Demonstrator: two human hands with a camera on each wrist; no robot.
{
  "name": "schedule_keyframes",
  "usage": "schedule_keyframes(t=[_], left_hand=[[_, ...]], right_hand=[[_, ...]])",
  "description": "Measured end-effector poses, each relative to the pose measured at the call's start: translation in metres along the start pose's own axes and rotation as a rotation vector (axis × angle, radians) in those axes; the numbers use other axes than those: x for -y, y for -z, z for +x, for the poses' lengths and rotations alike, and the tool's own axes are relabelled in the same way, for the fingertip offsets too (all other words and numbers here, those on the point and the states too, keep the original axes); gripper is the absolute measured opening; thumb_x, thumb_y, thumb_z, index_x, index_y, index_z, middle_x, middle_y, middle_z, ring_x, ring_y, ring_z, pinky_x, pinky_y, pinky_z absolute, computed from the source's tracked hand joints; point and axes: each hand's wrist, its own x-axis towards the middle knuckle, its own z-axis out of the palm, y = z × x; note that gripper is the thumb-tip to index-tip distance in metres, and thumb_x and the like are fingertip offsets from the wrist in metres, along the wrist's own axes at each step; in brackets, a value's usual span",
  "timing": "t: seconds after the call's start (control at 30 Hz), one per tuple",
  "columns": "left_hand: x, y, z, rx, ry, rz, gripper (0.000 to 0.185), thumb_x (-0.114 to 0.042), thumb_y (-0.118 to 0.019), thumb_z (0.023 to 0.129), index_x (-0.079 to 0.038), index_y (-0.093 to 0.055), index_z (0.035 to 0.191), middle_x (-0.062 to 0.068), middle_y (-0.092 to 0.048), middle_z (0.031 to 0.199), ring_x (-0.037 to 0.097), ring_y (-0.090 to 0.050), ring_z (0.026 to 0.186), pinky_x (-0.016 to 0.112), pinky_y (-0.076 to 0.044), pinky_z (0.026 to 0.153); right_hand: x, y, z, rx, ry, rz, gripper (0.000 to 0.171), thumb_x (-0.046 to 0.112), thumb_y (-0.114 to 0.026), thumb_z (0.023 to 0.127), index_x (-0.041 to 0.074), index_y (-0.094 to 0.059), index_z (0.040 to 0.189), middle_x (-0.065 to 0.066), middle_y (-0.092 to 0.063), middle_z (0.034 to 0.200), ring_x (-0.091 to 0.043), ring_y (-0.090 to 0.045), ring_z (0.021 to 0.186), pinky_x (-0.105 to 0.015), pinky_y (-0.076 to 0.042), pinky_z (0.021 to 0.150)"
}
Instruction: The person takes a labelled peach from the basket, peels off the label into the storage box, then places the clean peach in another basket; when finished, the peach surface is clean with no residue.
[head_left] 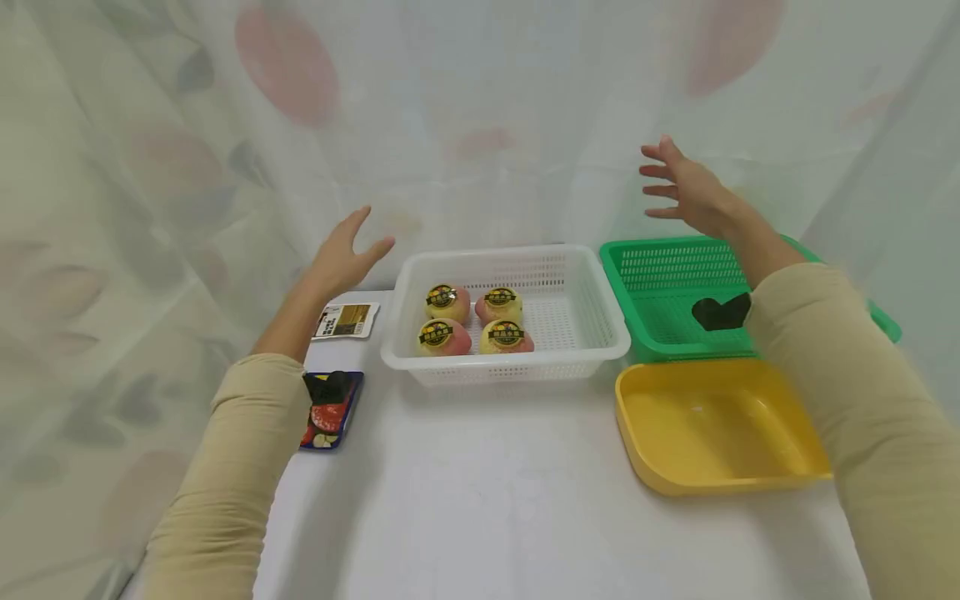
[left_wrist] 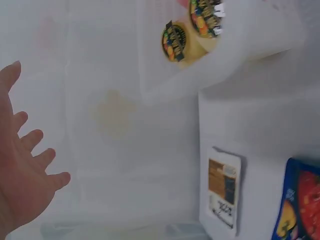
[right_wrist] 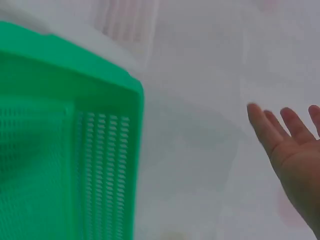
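Whitish curtain with faded pink blotches hangs all round the back and sides, and a white table sits in front of it. Two arms in beige sleeves reach out over the table, both hands up in the air. Left hand is up past the white packet, near the back left corner of the white basket; fingers stretched out, thumb well apart from them. Right hand is up above the back of the green basket, fingers spread and pretty straight, and the forearm blocks part of that basket from the head view.

So, the white basket: it's mid-table and has four pink and yellow fruits in its left half, two by two, each with a round black sticker. Green basket is just beside it on the right, can't tell if the rims touch. Closer to the person, in front of the green one, is a yellow tub, partly behind the right sleeve. Over on the left there's also a blue-edged pack with red on it, lying nearer than the packet and partly covered by the left arm.
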Motion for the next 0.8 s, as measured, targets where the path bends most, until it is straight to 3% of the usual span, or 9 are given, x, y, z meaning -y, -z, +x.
schedule_keyframes(t=[0.1, 0.17, 0.33, 0.57, 0.8], left_hand=[[0.009, -0.007, -0.012, 0.024, 0.033, -0.1, 0.08, -0.056, -0.044, 0.095, -0.017, -0.007, 0.154, 0.014, -0.008, 0.158, 0.036, -0.008, 0.142, 0.062, -0.011, 0.11], [0.015, -0.014, -0.019, 0.039, 0.063, -0.151, 0.081, -0.058, -0.044, 0.094, -0.019, -0.007, 0.155, 0.013, -0.008, 0.158, 0.037, -0.01, 0.141, 0.065, -0.013, 0.108], [0.035, -0.035, -0.036, 0.096, 0.103, -0.317, 0.08, -0.054, -0.049, 0.095, -0.021, -0.007, 0.155, 0.01, -0.007, 0.158, 0.037, -0.013, 0.141, 0.066, -0.019, 0.106], [0.054, -0.061, -0.06, 0.135, 0.131, -0.516, 0.078, -0.043, -0.054, 0.096, -0.017, -0.01, 0.154, 0.014, -0.01, 0.157, 0.037, -0.02, 0.139, 0.061, -0.028, 0.105], [0.055, -0.087, -0.082, 0.151, 0.158, -0.708, 0.075, -0.031, -0.059, 0.095, -0.016, -0.014, 0.154, 0.016, -0.009, 0.157, 0.039, -0.024, 0.137, 0.055, -0.032, 0.105]], right_hand=[[-0.017, -0.008, 0.001, 0.05, -0.026, 0.242, 0.072, 0.06, -0.028, 0.096, 0.022, -0.008, 0.155, -0.009, -0.006, 0.158, -0.033, -0.01, 0.142, -0.046, -0.034, 0.106], [-0.029, -0.016, 0.001, 0.087, -0.043, 0.342, 0.073, 0.059, -0.029, 0.097, 0.02, -0.008, 0.155, -0.012, -0.007, 0.158, -0.035, -0.012, 0.141, -0.046, -0.039, 0.102], [-0.062, -0.04, 0.006, 0.189, -0.109, 0.491, 0.074, 0.058, -0.029, 0.098, 0.016, -0.006, 0.154, -0.018, -0.006, 0.156, -0.039, -0.016, 0.138, -0.053, -0.034, 0.102], [-0.092, -0.076, 0.016, 0.286, -0.219, 0.45, 0.075, 0.058, -0.03, 0.098, 0.013, -0.009, 0.154, -0.022, -0.013, 0.154, -0.041, -0.021, 0.137, -0.054, -0.037, 0.1], [-0.108, -0.108, 0.028, 0.365, -0.345, 0.354, 0.071, 0.053, -0.031, 0.1, 0.01, -0.014, 0.153, -0.024, -0.015, 0.152, -0.045, -0.019, 0.136, -0.06, -0.034, 0.101]])
